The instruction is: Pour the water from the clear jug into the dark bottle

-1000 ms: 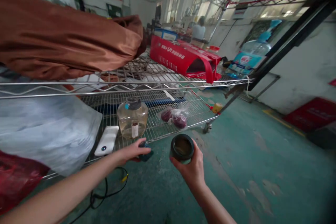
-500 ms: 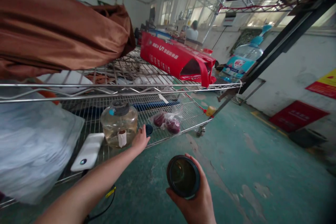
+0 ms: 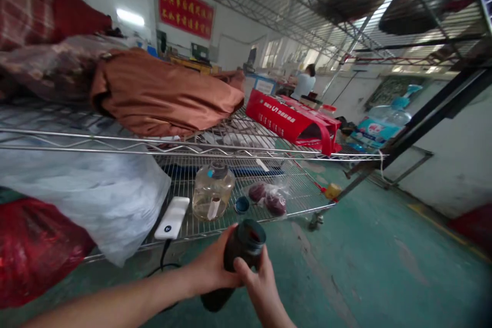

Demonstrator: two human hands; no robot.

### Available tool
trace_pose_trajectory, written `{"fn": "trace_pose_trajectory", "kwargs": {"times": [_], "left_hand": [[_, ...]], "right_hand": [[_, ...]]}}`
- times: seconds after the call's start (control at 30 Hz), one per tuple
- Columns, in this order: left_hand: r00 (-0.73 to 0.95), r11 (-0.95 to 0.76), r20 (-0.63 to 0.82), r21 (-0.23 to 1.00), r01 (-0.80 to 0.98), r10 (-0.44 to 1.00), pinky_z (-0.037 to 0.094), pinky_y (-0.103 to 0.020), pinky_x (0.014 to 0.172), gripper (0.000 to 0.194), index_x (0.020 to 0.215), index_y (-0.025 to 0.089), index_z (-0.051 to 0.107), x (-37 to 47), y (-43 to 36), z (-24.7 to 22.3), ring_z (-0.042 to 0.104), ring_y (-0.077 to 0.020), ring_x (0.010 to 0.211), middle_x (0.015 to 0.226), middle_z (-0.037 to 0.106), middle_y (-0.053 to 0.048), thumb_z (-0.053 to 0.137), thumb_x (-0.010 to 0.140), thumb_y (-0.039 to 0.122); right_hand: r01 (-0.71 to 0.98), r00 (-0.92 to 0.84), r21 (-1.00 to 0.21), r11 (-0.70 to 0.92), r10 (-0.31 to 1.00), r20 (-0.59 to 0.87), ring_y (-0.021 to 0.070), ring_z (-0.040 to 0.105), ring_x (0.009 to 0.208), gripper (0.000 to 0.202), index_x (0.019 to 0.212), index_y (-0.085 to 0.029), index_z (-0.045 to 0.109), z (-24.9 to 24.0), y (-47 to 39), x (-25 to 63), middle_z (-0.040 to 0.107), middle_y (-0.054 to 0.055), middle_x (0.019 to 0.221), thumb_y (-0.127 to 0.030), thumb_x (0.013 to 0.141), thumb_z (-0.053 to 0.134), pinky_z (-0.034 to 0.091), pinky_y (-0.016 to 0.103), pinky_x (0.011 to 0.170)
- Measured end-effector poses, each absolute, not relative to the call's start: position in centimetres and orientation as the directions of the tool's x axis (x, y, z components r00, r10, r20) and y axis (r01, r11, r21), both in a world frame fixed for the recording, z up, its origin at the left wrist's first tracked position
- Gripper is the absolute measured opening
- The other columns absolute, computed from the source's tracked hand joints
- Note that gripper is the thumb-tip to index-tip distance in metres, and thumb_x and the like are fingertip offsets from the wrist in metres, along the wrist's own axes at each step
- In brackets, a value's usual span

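Hands: left hand (image 3: 212, 268) and right hand (image 3: 257, 283) together, both clasping dark bottle (image 3: 239, 256), lower centre.
Change: left hand left small cap (image 3: 242, 205) on wire shelf (image 3: 292, 200).

Both hands — left hand (image 3: 213, 269) and right hand (image 3: 258, 287) — grip a dark open-mouthed bottle (image 3: 234, 261) before a wire shelf (image 3: 269, 200) bearing a clear jar (image 3: 212, 192).

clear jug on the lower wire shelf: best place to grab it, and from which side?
Probably the neck of the clear jug, just under its dark cap, from above and the open aisle side. The body is wide and rounded, the neck much narrower, and it stands upright. The white power bank sits to its left and the small blue lid to its right, so the front edge looks freest.
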State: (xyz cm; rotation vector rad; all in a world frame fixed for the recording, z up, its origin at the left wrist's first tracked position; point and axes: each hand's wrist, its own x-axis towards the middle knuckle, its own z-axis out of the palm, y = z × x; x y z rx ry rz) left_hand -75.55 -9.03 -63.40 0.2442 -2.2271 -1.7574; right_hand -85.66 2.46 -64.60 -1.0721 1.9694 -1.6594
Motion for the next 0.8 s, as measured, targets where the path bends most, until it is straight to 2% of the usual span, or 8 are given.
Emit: {"fn": "trace_pose_trajectory", "kwargs": {"times": [0.07,0.17,0.33,0.4,0.47,0.53,0.7,0.8], "left_hand": [[-0.919,0.251,0.109,0.968,0.011,-0.378,0.036,-0.039,0.098,0.088,0.130,0.023,0.024,-74.2,-10.0,-63.6,0.046,-0.0251,0.111,0.125,0.047,-0.007,0.071,0.056,0.021],[-0.866,0.334,0.079,0.937,-0.105,-0.494,0.033,-0.041,0.099,0.090,0.129,0.024,0.026,-72.5,-11.8,-64.1,0.044,-0.0268,0.113,0.125,0.046,-0.007,0.072,0.052,0.020],[-0.839,0.348,0.045,0.921,-0.175,-0.542,0.032,-0.043,0.099,0.092,0.131,0.022,0.023,-71.2,-13.6,-65.5,0.043,-0.0284,0.115,0.126,0.046,-0.010,0.071,0.053,0.026],[-0.849,0.354,0.055,0.922,-0.160,-0.526,0.032,-0.042,0.100,0.094,0.131,0.022,0.023,-71.0,-13.9,-66.2,0.043,-0.0278,0.115,0.127,0.046,-0.010,0.071,0.051,0.024],[-0.858,0.350,0.079,0.929,-0.122,-0.508,0.032,-0.041,0.099,0.094,0.131,0.023,0.024,-70.9,-14.1,-66.5,0.045,-0.0265,0.113,0.126,0.047,-0.008,0.073,0.050,0.022],[-0.856,0.347,0.107,0.934,-0.088,-0.505,0.035,-0.041,0.097,0.091,0.128,0.026,0.028,-70.7,-14.4,-66.6,0.046,-0.0262,0.111,0.124,0.049,-0.005,0.073,0.049,0.022],[-0.850,0.324,0.114,0.944,-0.069,-0.515,0.035,-0.042,0.096,0.087,0.126,0.028,0.030,-70.1,-15.3,-66.4,0.046,-0.0277,0.112,0.123,0.049,-0.004,0.073,0.050,0.024],[-0.844,0.325,0.100,0.941,-0.092,-0.527,0.034,-0.041,0.098,0.091,0.128,0.028,0.028,-69.8,-15.7,-67.0,0.045,-0.0274,0.113,0.125,0.049,-0.004,0.075,0.049,0.023]], "right_hand": [[-0.344,-0.583,-0.938,-0.047,-0.773,0.252,0.0229,0.052,0.109,0.049,0.121,-0.017,0.039,-63.7,1.5,-86.0,0.056,0.010,0.118,-0.042,0.078,0.043,0.044,0.038,0.092],[-0.470,-0.627,-0.882,0.040,-0.718,0.302,0.0222,0.050,0.111,0.049,0.123,-0.016,0.038,-61.0,-1.5,-88.0,0.053,0.012,0.120,-0.044,0.084,0.033,0.040,0.040,0.095],[-0.829,-0.467,-0.509,0.229,-0.785,0.407,0.0267,0.054,0.101,0.053,0.119,-0.010,0.043,-57.1,-9.6,-89.8,0.054,0.017,0.115,-0.039,0.075,0.051,0.043,0.043,0.087],[-0.904,-0.377,-0.362,0.228,-0.825,0.421,0.0285,0.052,0.104,0.054,0.120,-0.008,0.042,-56.5,-12.5,-89.8,0.052,0.019,0.117,-0.038,0.076,0.050,0.042,0.043,0.088],[-0.931,-0.335,-0.286,0.226,-0.841,0.426,0.0296,0.050,0.108,0.055,0.120,-0.009,0.042,-56.0,-14.8,-89.9,0.051,0.019,0.119,-0.041,0.076,0.049,0.040,0.043,0.089],[-0.925,-0.346,-0.298,0.237,-0.849,0.400,0.0291,0.051,0.108,0.054,0.118,-0.013,0.046,-55.6,-16.7,-90.2,0.054,0.016,0.117,-0.046,0.075,0.050,0.040,0.042,0.089],[-0.896,-0.362,-0.375,0.240,-0.883,0.299,0.0219,0.062,0.085,0.045,0.100,-0.022,0.056,-55.7,-18.9,-90.8,0.066,0.004,0.092,-0.052,0.066,0.058,0.047,0.033,0.073],[-0.887,-0.398,-0.376,0.267,-0.855,0.332,0.0245,0.059,0.091,0.055,0.107,-0.020,0.051,-56.7,-19.0,-90.4,0.063,0.008,0.100,-0.051,0.063,0.061,0.047,0.036,0.075]]}}
